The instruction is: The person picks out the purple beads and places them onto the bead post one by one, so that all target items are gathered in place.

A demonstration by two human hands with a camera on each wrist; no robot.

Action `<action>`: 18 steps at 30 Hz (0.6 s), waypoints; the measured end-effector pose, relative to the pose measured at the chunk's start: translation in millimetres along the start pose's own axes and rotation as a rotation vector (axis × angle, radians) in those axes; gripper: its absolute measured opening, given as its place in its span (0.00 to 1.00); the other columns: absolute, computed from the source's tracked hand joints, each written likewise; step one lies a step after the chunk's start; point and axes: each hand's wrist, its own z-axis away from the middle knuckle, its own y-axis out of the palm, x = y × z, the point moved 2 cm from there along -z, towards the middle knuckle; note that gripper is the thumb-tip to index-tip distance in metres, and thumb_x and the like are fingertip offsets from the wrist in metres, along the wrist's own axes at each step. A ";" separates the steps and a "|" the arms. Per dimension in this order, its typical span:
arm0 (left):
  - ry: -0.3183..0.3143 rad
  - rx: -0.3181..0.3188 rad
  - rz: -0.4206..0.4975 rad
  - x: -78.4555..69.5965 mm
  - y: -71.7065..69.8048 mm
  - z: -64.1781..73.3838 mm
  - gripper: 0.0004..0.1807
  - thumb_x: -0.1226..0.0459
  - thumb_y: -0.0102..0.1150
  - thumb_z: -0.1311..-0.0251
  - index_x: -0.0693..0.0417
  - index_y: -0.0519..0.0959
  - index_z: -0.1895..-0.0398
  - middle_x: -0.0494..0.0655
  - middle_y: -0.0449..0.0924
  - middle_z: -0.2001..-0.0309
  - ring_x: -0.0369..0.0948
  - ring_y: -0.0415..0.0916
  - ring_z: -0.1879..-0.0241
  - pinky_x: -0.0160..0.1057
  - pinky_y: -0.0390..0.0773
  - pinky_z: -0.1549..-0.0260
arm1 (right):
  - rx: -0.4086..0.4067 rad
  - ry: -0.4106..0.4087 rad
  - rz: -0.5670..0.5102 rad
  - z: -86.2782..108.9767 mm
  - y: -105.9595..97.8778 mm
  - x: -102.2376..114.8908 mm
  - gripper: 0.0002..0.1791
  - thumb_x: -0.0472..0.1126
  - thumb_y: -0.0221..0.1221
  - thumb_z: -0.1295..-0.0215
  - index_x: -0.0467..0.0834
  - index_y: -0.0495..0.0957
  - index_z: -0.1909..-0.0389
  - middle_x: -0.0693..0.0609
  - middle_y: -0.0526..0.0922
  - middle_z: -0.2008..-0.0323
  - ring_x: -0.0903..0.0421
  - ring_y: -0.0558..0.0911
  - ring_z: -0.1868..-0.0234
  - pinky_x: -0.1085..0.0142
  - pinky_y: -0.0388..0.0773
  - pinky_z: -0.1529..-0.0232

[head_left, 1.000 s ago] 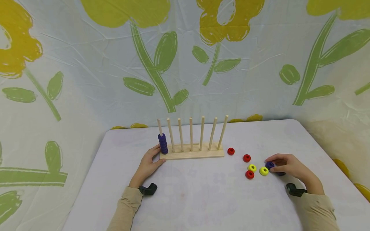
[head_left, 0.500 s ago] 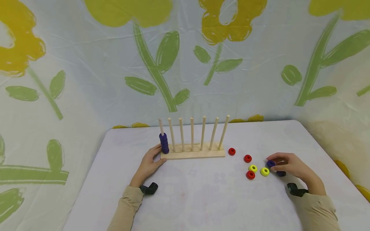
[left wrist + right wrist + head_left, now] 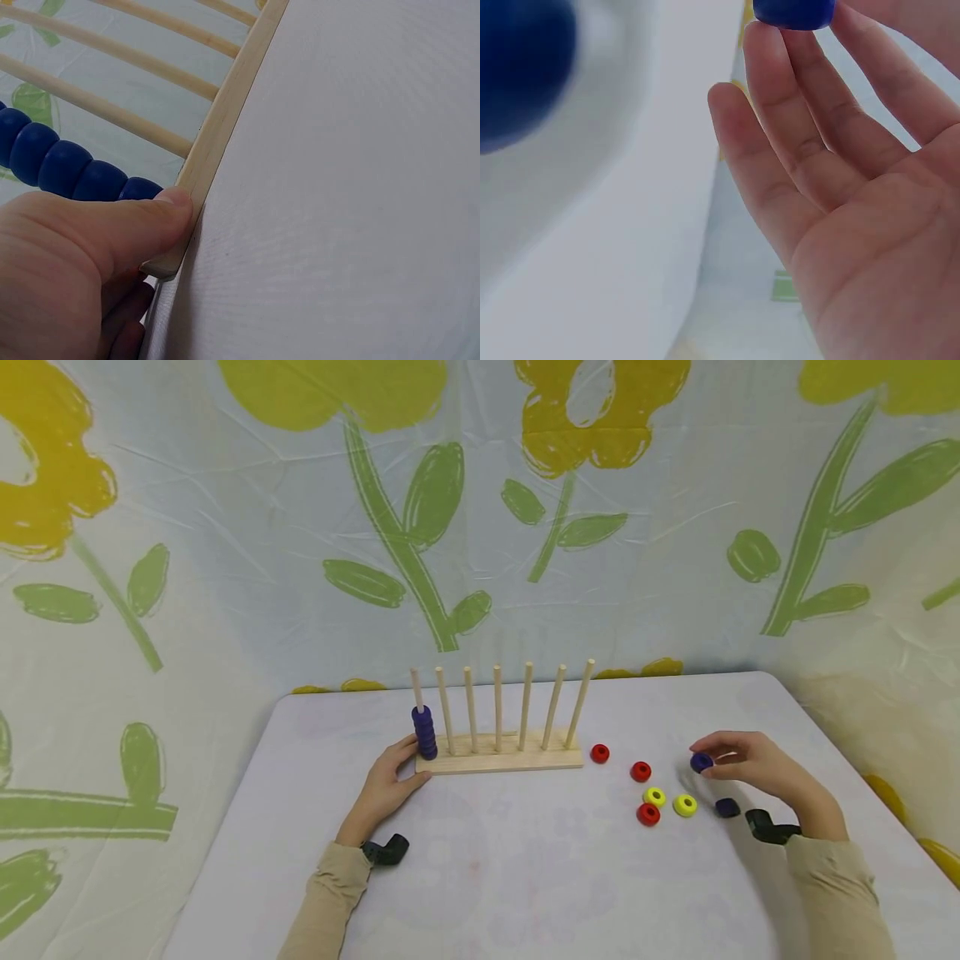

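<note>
A wooden peg rack (image 3: 498, 762) with a row of upright pegs stands toward the back of the table. Several dark blue beads (image 3: 424, 733) are stacked on its leftmost peg. My left hand (image 3: 389, 783) grips the left end of the base; in the left wrist view the thumb (image 3: 142, 229) lies along its edge beside the lowest bead. Over the table at the right, my right hand (image 3: 757, 767) pinches one dark blue bead (image 3: 701, 762) between thumb and fingertips. In the right wrist view that held bead (image 3: 795, 11) is cut off at the top, with the other fingers extended.
Another dark blue bead (image 3: 727, 807) lies on the table below my right hand. Left of it are two yellow beads, one a yellow bead (image 3: 685, 805) standing apart, and three red ones, including a red bead (image 3: 599, 753) near the rack. A flower-patterned cloth (image 3: 600, 568) hangs behind.
My right hand has lifted the blue bead up off the table, away from the other blue bead, which is now fully visible. The left hand and rack stay in place.
</note>
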 end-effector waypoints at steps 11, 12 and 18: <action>-0.013 0.009 0.010 0.9 -0.2 0.5 0.29 0.65 0.70 0.42 0.64 0.76 0.37 0.58 0.68 0.31 0.57 0.63 0.31 0.59 0.62 0.33 | -0.022 -0.032 0.060 -18.8 -22.9 38.2 0.16 0.35 0.66 0.37 0.36 0.80 0.48 0.43 0.84 0.55 0.61 0.83 0.58 0.72 0.81 0.60; -0.014 0.009 0.012 1.0 -0.1 0.5 0.29 0.65 0.70 0.42 0.64 0.76 0.37 0.57 0.68 0.31 0.57 0.63 0.31 0.59 0.62 0.33 | -0.031 -0.043 0.062 -20.9 -24.7 42.0 0.16 0.34 0.66 0.37 0.36 0.81 0.49 0.44 0.85 0.55 0.62 0.83 0.58 0.73 0.81 0.61; -0.017 0.011 0.013 0.8 -0.5 0.2 0.29 0.65 0.70 0.42 0.64 0.76 0.37 0.58 0.68 0.31 0.57 0.63 0.31 0.59 0.62 0.33 | -0.044 -0.052 0.098 -34.8 -32.9 65.2 0.17 0.36 0.67 0.38 0.37 0.81 0.49 0.45 0.85 0.55 0.62 0.83 0.58 0.73 0.80 0.60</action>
